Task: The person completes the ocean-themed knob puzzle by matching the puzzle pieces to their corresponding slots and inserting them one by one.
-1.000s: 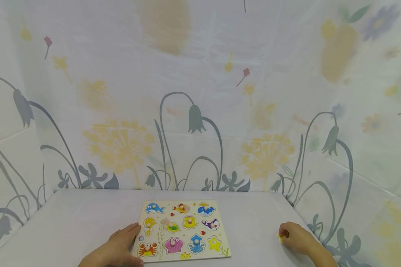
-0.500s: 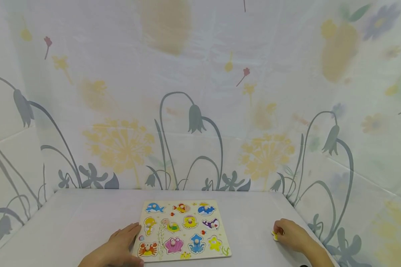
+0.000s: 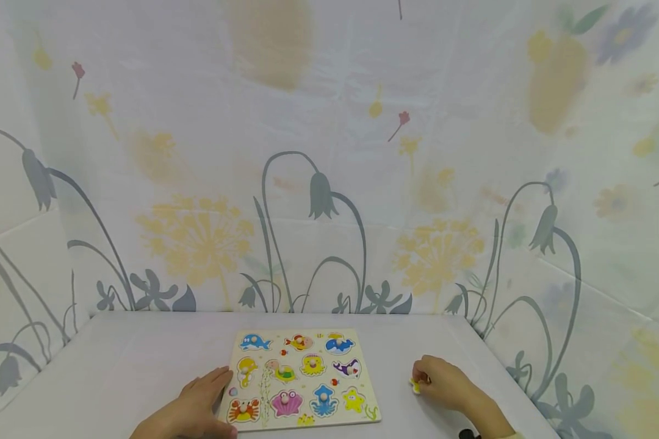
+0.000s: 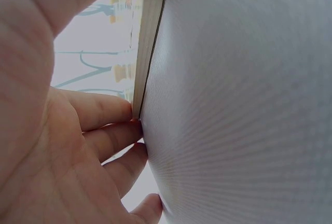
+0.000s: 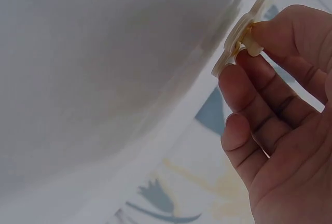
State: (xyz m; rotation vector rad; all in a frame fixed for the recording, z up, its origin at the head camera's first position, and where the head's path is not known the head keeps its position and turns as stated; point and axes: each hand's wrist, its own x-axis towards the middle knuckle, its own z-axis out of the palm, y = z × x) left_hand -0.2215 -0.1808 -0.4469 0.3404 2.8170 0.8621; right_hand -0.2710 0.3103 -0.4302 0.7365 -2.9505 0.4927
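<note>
Since a second ago our right hand [image 3: 442,384] has slid across the counter [image 3: 115,366] toward nine o'clock, from near the fabric wall to a spot just beside the puzzle board [image 3: 302,375], carrying the small yellow piece [image 3: 415,386] with it. Our fingers [image 5: 249,86] pinch that piece by its peg; in the right wrist view the flat wooden shape stands on edge between thumb and fingertips, lifted a little off the cloth as far as we can judge from that close angle. It sits at about three o'clock from the board, near the starfish [image 3: 353,399] in the lower row but apart from it.

Our left hand [image 3: 194,402] has not shifted. It lies flat at the board's seven o'clock corner, fingers [image 4: 111,112] straight and relaxed, their tips touching the board's edge, gripping nothing. Whale, crab, shell and octopus pieces fill the other wells
</note>
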